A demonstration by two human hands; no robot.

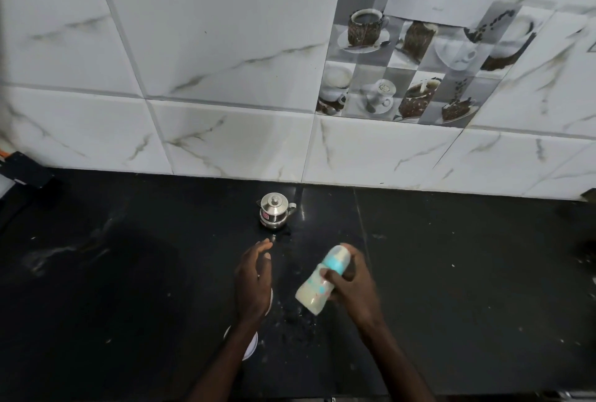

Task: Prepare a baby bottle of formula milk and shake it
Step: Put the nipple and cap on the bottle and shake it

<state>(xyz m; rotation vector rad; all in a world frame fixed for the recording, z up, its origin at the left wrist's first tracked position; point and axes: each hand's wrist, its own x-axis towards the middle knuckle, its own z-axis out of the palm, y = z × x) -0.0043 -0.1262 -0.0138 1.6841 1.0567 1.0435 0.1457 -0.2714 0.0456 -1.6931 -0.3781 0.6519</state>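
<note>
My right hand (351, 285) grips a baby bottle (317, 289) above the black counter (467, 289). The bottle is tilted, its pale blue collar and clear cap pointing up and away, its base down and to the left. It holds whitish milk and looks slightly blurred. My left hand (253, 279) hovers to the left of the bottle, fingers apart, holding nothing. A white round thing (250, 348) lies on the counter, mostly hidden under my left wrist.
A small lidded steel pot (274, 211) with a side spout stands near the tiled wall (225, 63). Small wet spots (296, 321) dot the counter below the bottle. A dark object (22, 169) sits at the far left edge.
</note>
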